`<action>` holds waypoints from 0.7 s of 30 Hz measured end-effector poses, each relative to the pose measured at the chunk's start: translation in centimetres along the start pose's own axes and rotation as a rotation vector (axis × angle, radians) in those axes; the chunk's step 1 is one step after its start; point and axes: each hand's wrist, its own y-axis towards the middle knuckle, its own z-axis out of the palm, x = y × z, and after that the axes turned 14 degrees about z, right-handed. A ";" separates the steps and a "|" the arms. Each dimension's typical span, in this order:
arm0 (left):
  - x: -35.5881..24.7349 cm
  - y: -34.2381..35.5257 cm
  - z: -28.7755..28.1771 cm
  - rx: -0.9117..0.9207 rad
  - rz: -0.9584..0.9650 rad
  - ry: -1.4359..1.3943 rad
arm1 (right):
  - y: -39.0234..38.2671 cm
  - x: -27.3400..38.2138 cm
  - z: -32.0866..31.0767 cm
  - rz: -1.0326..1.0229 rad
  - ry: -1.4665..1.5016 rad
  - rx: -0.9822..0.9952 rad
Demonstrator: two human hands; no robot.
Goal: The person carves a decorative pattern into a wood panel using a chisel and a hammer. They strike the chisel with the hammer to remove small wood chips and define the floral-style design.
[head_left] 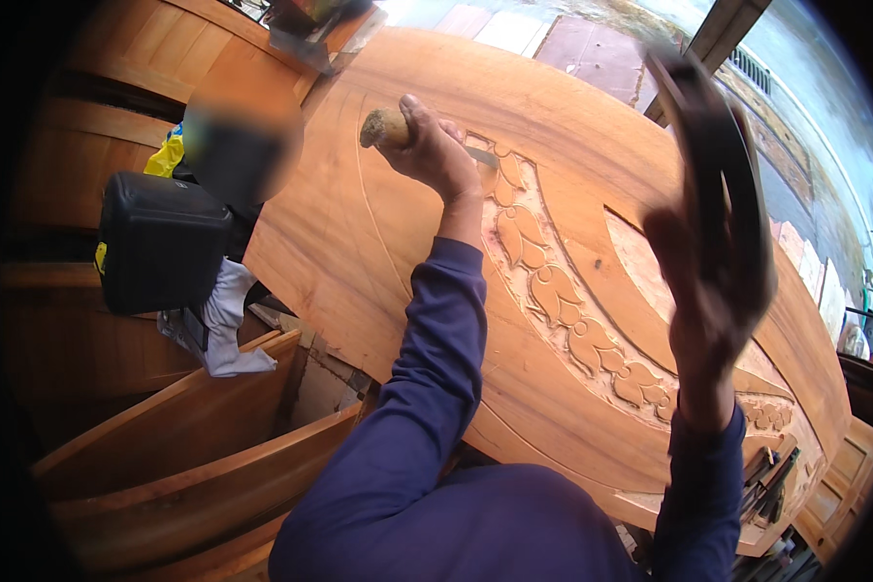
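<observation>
- Head view, 12 o'clock: your left fingers [418,118] grip a chisel [385,128]; brace its blade.
- 3 o'clock: your right fingers [671,250] clasp a blurred dark tool [713,160]; strike squarely.

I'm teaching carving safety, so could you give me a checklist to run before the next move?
1. Left hand grips the chisel by its wooden handle: ok.
2. Chisel's edge seated on the carved panel: cannot tell, too small.
3. Right hand holds the dark tool, raised off the panel: ok, though blurred.
4. Spare tools away from both hands: ok.
5. Panel secured: cannot tell.
</observation>
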 end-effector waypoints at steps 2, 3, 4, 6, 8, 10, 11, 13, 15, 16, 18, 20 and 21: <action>-0.4 0.4 -0.2 0.005 0.063 0.014 | 4.1 1.8 4.5 -0.284 -0.072 0.039; -0.2 0.6 -0.8 0.005 0.107 0.075 | 6.1 1.9 7.1 -0.393 -0.084 0.068; 0.1 -0.3 0.1 0.007 0.120 0.102 | 8.2 1.9 8.5 -0.471 -0.092 0.118; 2.6 -1.1 0.6 0.028 0.234 0.164 | 10.9 0.5 10.3 -0.451 -0.283 0.293; 2.6 -1.0 0.3 0.116 0.226 0.126 | 13.0 -0.5 12.2 -0.522 -0.857 0.463; 1.7 -1.1 0.4 0.146 0.112 0.126 | 14.6 -0.8 12.8 -0.591 -0.838 0.569; 1.0 -0.9 0.4 0.147 0.008 0.070 | 15.0 -0.4 12.8 -0.691 -0.867 0.556; 0.8 -0.8 0.3 0.147 -0.089 -0.007 | 15.5 -1.7 12.7 -0.640 -0.797 0.595; 0.3 -0.6 0.2 0.161 0.008 0.025 | 15.0 -1.3 12.5 -0.581 -0.812 0.609; 0.0 -0.5 0.6 0.177 0.086 0.074 | 14.5 -0.2 11.7 -0.545 -0.873 0.596; 0.5 -0.7 1.6 0.237 0.235 0.113 | 13.4 1.4 9.6 -0.500 -0.904 0.539; 1.3 -0.7 1.2 0.411 0.117 -0.012 | 12.1 -0.8 8.9 -0.374 -0.714 0.385; 1.1 -0.6 0.8 0.509 0.036 -0.044 | 11.4 -1.0 8.8 -0.313 -0.616 0.315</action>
